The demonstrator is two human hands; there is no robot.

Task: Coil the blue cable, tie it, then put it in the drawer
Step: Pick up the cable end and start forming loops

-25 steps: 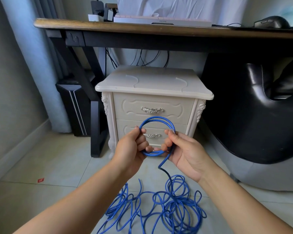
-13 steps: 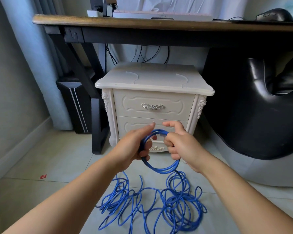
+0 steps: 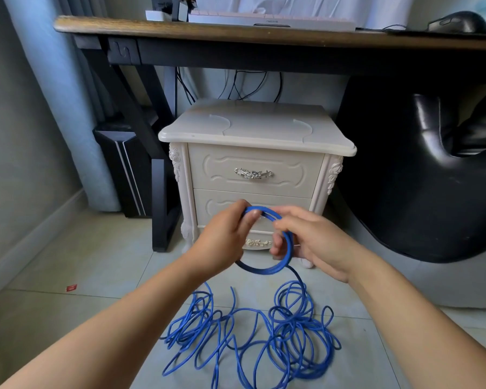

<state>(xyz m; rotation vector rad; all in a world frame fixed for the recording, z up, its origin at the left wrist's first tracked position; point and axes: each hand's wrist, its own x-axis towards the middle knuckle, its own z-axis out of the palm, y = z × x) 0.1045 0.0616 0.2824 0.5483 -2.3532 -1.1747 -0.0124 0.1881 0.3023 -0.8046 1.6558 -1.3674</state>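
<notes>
1. Nearest, most of the cable (image 3: 290, 321) lay tangled on the floor (image 3: 68, 327).
2. Above it, the left hand (image 3: 222, 242) and right hand (image 3: 316, 242) held a small coil (image 3: 261, 270), fingers (image 3: 281, 223) clamped on its loop.
3. Beyond, the cabinet (image 3: 253, 127) stood with both drawers (image 3: 292, 171) closed, below the table (image 3: 236, 32).

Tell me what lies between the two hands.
The loop of blue cable spans the gap in the head view; the left hand grips its top, the right hand its right side. Behind it shows the nightstand's lower drawer.
</notes>
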